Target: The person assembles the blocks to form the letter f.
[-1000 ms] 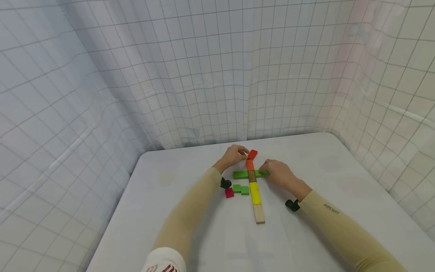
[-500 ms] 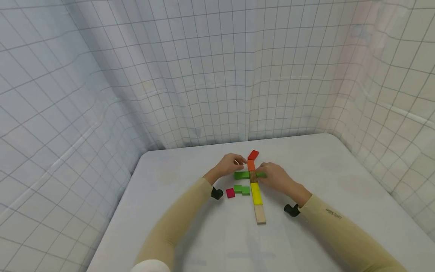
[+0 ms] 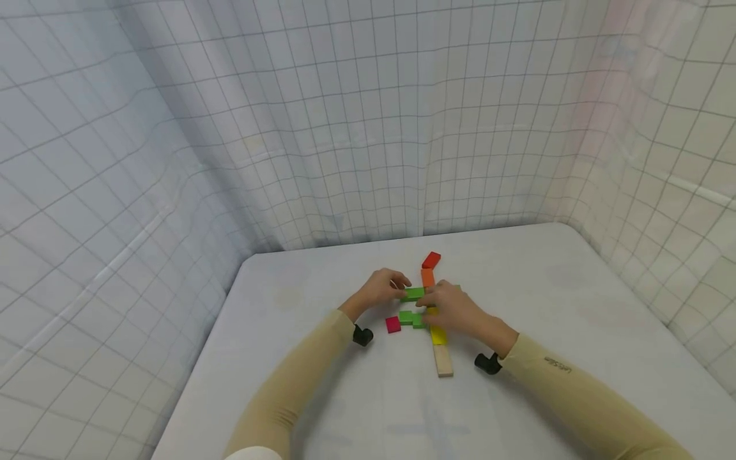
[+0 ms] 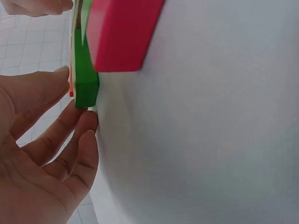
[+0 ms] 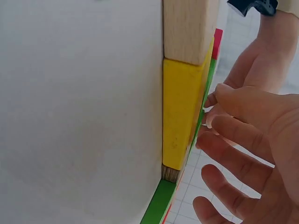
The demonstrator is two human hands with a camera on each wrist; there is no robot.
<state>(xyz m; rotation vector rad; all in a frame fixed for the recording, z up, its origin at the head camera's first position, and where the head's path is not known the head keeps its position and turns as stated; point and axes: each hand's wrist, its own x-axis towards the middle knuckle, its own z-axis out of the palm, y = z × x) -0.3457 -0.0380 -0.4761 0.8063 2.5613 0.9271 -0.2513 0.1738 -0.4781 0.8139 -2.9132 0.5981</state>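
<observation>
My left hand (image 3: 379,287) is at the left end of a green block (image 3: 413,294). In the left wrist view its fingertips are right at that block's end, thumb above and fingers loosely bent below. My right hand (image 3: 460,310) hovers over the yellow block (image 3: 439,335), fingers reaching left toward two small green blocks (image 3: 406,317). Nothing is between those fingers, which are spread in the right wrist view. A dark brown block (image 5: 170,173) shows beyond the yellow one, hidden by my right hand in the head view, as is most of the right-hand green block (image 5: 159,200).
An orange block (image 3: 428,277) and a tilted red block (image 3: 431,260) continue the row at the far end. A plain wood block (image 3: 443,361) ends it nearest me. Left of the small green blocks lies a crimson block (image 3: 393,324). Checked curtains surround the white table (image 3: 322,409).
My left hand has come down from beside the red block to the left green block's end. My right hand has left the right green block and moved left and nearer, over the yellow block.
</observation>
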